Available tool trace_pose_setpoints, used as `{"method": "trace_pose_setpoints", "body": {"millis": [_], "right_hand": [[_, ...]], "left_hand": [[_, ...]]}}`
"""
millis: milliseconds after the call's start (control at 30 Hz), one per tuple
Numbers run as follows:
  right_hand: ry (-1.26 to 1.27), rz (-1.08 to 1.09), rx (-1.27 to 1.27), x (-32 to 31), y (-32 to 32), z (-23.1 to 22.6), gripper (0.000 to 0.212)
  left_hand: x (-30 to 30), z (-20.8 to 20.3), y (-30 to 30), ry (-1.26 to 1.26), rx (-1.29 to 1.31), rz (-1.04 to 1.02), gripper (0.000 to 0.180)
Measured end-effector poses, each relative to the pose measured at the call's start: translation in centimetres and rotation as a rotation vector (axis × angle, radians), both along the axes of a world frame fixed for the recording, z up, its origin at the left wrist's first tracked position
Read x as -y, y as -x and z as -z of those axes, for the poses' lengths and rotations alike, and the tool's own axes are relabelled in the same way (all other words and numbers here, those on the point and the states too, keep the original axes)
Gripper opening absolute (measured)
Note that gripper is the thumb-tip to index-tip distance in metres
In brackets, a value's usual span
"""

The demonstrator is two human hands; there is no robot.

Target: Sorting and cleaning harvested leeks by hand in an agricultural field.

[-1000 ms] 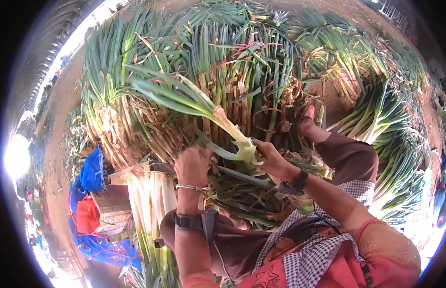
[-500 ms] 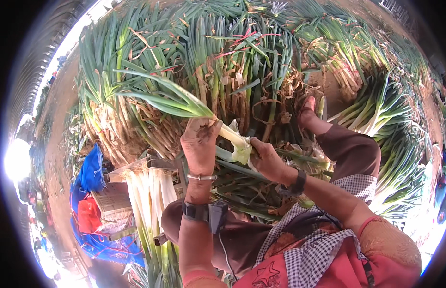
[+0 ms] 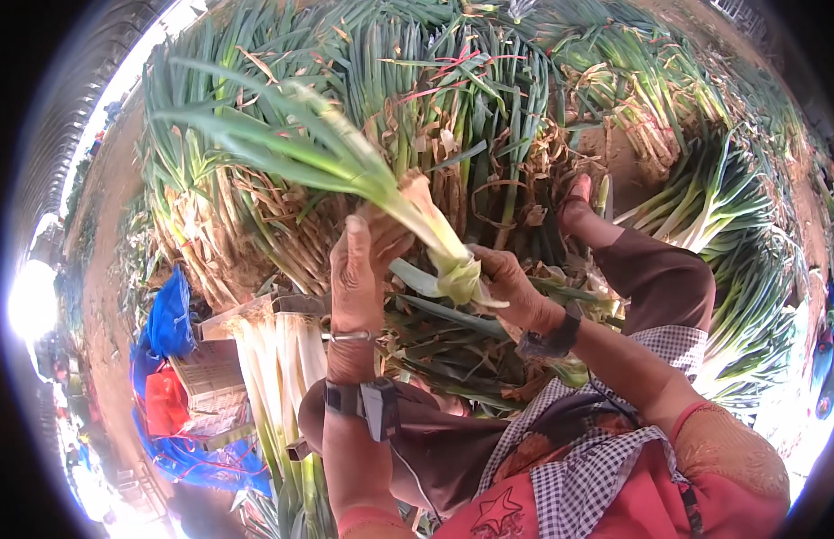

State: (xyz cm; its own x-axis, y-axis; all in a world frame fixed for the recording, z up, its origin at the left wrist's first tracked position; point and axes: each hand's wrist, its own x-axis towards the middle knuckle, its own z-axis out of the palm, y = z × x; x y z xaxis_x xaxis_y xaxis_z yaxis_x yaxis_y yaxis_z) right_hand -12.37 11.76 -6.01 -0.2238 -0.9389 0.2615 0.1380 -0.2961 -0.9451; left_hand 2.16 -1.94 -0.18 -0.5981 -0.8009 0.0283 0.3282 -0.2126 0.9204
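Observation:
A large green onion (image 3: pixel 421 220) slants across the middle, its leaves toward the upper left and its pale base toward my right hand. My left hand (image 3: pixel 363 256) is against the stalk, fingers curled partly behind it and thumb raised apart. My right hand (image 3: pixel 517 292) grips the base end, where a loosened pale outer layer (image 3: pixel 462 280) hangs in folds. A brownish dry skin (image 3: pixel 419 190) stands out from the stalk. Left of my left forearm, several cleaned white stalks (image 3: pixel 278 350) lie in a wooden rack (image 3: pixel 295 305).
Upright bundles of green onions (image 3: pixel 435 117) stand ahead, some tied with red string. More onions (image 3: pixel 704 216) lie at the right. Loose leaves (image 3: pixel 453 350) cover the ground before my knees. A crate (image 3: pixel 215 386) with blue and red plastic bags (image 3: pixel 170 314) stands left. My bare foot (image 3: pixel 577 202) rests ahead.
The onion's leafy end has swung up, its leaves blurred. My left hand has turned and moved slightly left, its thumb now raised. My right hand has shifted slightly right, and the outer layer has loosened further.

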Motion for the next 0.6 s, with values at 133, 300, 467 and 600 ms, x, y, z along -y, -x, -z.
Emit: {"method": "trace_pose_setpoints", "body": {"millis": [133,300,467,600], "right_hand": [[-0.137,-0.020,-0.464,0.2,-0.2,-1.3,0.042],[0.055,0.388,-0.871,1.7,-0.4,-4.7,0.055],[0.079,0.206,-1.021,3.7,-0.4,-6.6,0.046],[0.270,-0.025,-1.091,4.2,0.0,-5.0,0.033]], "left_hand": [[-0.1,-1.4,1.2,-0.090,-0.200,0.035,0.052],[0.6,-1.0,1.3,-0.152,-0.238,-0.052,0.036],[2.2,-0.9,1.2,-0.152,-0.281,-0.001,0.036],[1.5,-2.2,1.1,-0.145,-0.089,-0.237,0.036]]}}
